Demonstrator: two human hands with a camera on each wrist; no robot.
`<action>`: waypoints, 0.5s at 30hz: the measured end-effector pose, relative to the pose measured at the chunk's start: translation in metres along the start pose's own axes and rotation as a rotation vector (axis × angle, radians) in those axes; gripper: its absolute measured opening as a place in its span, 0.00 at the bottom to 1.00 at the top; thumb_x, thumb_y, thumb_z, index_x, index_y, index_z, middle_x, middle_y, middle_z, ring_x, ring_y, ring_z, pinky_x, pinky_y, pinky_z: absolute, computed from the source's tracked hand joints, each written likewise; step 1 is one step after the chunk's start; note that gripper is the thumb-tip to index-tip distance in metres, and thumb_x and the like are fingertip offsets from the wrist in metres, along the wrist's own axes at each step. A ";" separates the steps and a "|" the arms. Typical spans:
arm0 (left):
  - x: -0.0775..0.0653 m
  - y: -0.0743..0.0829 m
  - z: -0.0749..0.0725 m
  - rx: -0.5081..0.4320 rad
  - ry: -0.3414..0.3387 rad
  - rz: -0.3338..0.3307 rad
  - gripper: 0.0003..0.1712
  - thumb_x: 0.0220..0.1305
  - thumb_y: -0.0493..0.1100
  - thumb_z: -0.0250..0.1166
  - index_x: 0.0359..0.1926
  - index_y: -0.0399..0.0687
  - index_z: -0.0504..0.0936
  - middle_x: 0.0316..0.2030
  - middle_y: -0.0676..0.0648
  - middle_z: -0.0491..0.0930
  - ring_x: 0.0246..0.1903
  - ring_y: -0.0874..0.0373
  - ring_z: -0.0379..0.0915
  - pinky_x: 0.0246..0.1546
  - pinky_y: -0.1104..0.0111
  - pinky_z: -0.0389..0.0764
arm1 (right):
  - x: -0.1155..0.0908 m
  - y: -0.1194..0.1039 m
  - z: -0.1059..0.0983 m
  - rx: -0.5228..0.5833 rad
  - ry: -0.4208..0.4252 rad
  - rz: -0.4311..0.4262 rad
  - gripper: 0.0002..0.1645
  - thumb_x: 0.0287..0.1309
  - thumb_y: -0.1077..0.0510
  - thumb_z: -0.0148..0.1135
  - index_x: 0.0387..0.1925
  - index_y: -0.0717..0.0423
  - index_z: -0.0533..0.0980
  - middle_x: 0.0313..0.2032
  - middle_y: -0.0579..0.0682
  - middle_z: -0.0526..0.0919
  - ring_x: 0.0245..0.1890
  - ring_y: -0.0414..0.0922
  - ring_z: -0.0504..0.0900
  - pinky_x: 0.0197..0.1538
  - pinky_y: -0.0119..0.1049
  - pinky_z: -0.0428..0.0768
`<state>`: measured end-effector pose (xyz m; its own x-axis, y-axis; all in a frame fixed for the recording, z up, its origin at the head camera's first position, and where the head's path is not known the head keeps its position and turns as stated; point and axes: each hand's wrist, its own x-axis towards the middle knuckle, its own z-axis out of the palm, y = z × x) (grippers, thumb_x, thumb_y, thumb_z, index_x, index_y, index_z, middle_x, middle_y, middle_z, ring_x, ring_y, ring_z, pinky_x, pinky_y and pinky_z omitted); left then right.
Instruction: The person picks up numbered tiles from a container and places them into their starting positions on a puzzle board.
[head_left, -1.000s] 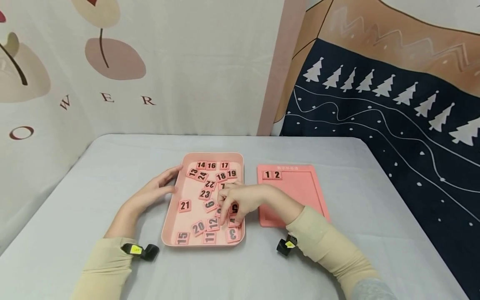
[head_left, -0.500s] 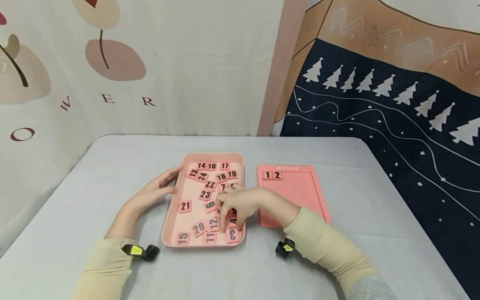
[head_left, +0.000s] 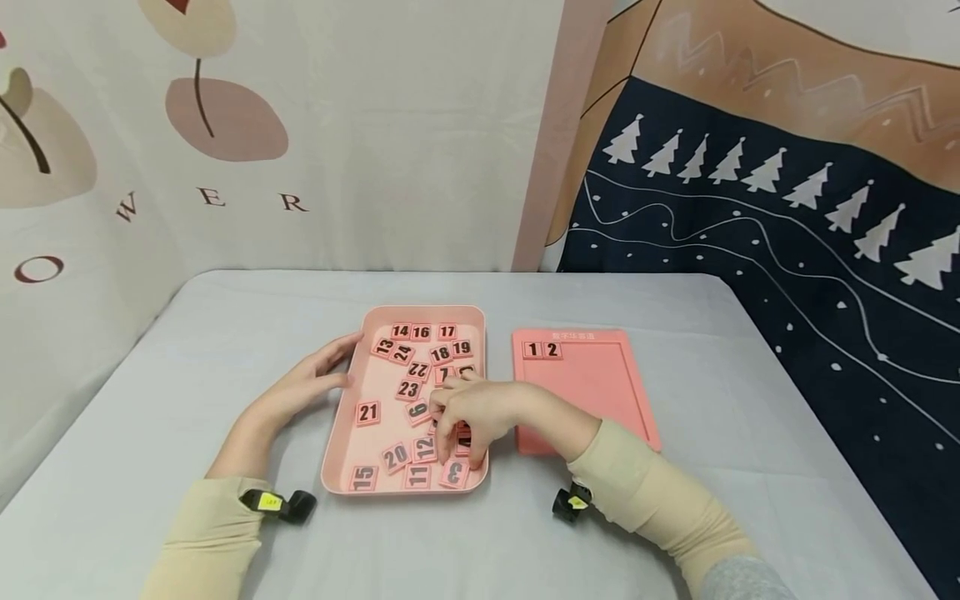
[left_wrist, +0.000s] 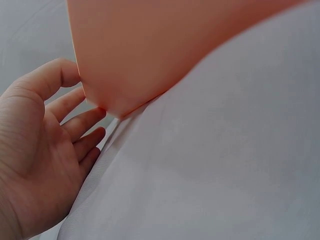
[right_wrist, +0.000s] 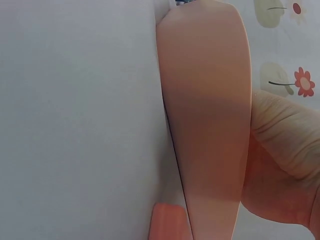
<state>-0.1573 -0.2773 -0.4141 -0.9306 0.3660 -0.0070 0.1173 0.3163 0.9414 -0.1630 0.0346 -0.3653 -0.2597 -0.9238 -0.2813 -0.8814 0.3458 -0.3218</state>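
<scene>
My right hand (head_left: 476,412) reaches into a pink tray (head_left: 343,433) of loose number tiles. Its thumb and forefinger stand apart, with their tips at the upper edge of the number 3 tile (head_left: 453,474), which lies tilted near the tray's lower right corner. The hand covers some tiles beside it. In the right wrist view the tray's wall hides the fingertips. At the tray's left side rests my left hand (head_left: 303,382), fingers loosely extended. The left wrist view shows its fingertips (left_wrist: 95,135) right at the tray's outer wall (left_wrist: 135,50).
To the right of the tray lies a pink board (head_left: 585,392) with the number 1 tile (head_left: 532,350) and number 2 tile (head_left: 552,350) in its top left corner. My right forearm crosses the board's lower left part. A pale cloth (head_left: 420,550) covers the table.
My right thumb and forefinger have come down to the number 3 tile, which has slid slightly left and turned. The left hand has kept its place on the tray.
</scene>
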 end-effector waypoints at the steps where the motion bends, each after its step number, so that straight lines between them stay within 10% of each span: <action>1: 0.000 0.000 0.000 0.000 0.000 0.000 0.40 0.64 0.35 0.60 0.74 0.43 0.53 0.72 0.39 0.50 0.71 0.42 0.40 0.68 0.46 0.39 | 0.000 0.000 0.001 0.002 0.008 -0.004 0.21 0.33 0.48 0.81 0.34 0.24 0.83 0.44 0.33 0.66 0.47 0.35 0.60 0.52 0.33 0.58; 15: -0.001 0.001 0.000 -0.001 -0.003 0.001 0.40 0.64 0.36 0.60 0.74 0.43 0.52 0.73 0.39 0.49 0.71 0.42 0.39 0.68 0.45 0.39 | -0.017 0.009 0.006 0.124 0.343 -0.007 0.20 0.35 0.45 0.76 0.37 0.32 0.83 0.39 0.37 0.64 0.46 0.37 0.60 0.51 0.34 0.60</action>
<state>-0.1567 -0.2772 -0.4137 -0.9295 0.3686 -0.0072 0.1177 0.3152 0.9417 -0.1635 0.0547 -0.3690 -0.3900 -0.9202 0.0343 -0.8343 0.3373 -0.4362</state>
